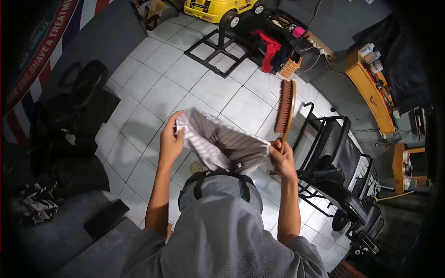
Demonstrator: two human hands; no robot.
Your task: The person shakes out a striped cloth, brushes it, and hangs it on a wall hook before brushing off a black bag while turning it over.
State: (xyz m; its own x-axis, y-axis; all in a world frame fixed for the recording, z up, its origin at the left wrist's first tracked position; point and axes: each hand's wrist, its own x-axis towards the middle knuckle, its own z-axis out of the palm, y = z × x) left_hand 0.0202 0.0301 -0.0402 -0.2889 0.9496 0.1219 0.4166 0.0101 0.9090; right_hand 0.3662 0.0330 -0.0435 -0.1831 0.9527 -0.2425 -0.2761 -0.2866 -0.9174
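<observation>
A grey and white striped cloth (222, 143) is stretched between both hands in front of my chest. My left hand (171, 139) grips its left corner, fingers closed on the folded edge. My right hand (282, 160) holds the cloth's right corner together with the wooden handle of a long brush (285, 106). The brush points up and away from me, its reddish-brown bristles facing left. The cloth sags a little in the middle above my grey top.
A black barber chair (338, 157) stands close at the right. A black wash chair (74, 116) is at the left. White floor tiles (162, 88) lie ahead, with a yellow toy car (218, 9), a black metal frame (218, 51) and a wooden counter (371, 92) beyond.
</observation>
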